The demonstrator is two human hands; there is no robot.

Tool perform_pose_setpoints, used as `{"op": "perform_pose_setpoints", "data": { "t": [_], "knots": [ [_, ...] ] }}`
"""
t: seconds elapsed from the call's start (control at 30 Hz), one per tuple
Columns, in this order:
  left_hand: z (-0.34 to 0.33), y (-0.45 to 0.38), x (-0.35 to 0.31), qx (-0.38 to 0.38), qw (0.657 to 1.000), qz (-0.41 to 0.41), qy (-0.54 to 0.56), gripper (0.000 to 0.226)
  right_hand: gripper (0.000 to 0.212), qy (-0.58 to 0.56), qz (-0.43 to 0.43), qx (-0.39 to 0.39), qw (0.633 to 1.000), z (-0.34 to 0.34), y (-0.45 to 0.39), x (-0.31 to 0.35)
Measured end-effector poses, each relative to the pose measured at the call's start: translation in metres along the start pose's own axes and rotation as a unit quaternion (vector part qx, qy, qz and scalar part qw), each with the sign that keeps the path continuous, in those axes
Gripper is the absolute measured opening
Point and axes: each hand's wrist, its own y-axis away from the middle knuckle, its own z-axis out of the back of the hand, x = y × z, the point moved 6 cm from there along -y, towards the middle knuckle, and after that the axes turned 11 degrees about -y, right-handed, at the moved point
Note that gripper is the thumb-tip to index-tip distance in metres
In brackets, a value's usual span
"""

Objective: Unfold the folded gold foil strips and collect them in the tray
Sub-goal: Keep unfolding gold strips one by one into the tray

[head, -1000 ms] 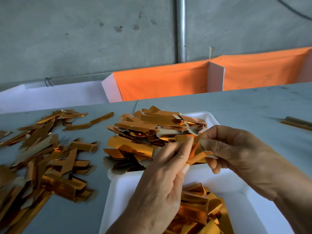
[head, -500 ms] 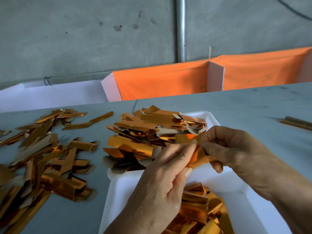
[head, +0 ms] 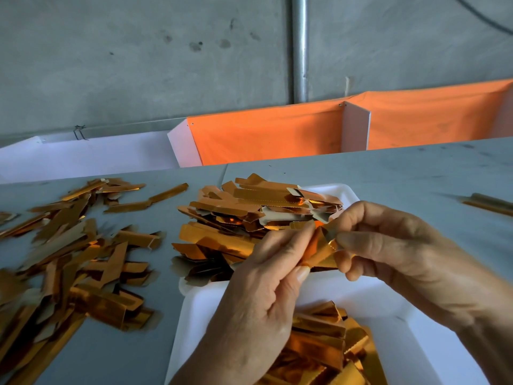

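**Both hands pinch one foil strip above the tray**

The left hand (head: 266, 284) and right hand (head: 388, 251) each pinch an end of a folded gold foil strip (head: 319, 251) between thumb and curled fingers, holding it just above the near white tray (head: 388, 301), which holds more strips.

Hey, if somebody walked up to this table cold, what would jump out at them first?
Probably the two hands at centre, the left hand and right hand pinching one gold foil strip above a white tray. Next, the heaped strips in the far tray behind, and the loose pile spread over the grey table at left.
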Motion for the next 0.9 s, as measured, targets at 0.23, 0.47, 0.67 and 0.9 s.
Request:
{"op": "perform_pose_setpoints", "data": {
  "t": [0.23, 0.47, 0.67, 0.9],
  "knots": [
    [-0.002, 0.001, -0.003, 0.002, 0.997, -0.026, -0.071, 0.049, 0.009, 0.08, 0.025, -0.048, 0.995, -0.003, -0.001, -0.004],
    [0.0, 0.002, -0.003, -0.002, 0.997, -0.033, -0.072, 0.051, 0.021, -0.136, -0.077, 0.022, 0.987, 0.002, -0.003, -0.013],
    [0.0, 0.001, -0.006, 0.0, 0.995, -0.047, -0.086, 0.052, 0.04, -0.172, -0.089, 0.033, 0.981, -0.001, -0.004, -0.018],
    [-0.002, 0.002, -0.005, 0.004, 0.995, -0.038, -0.095, 0.049, 0.018, -0.088, -0.086, -0.02, 0.992, 0.0, -0.003, -0.017]
  ]
}}
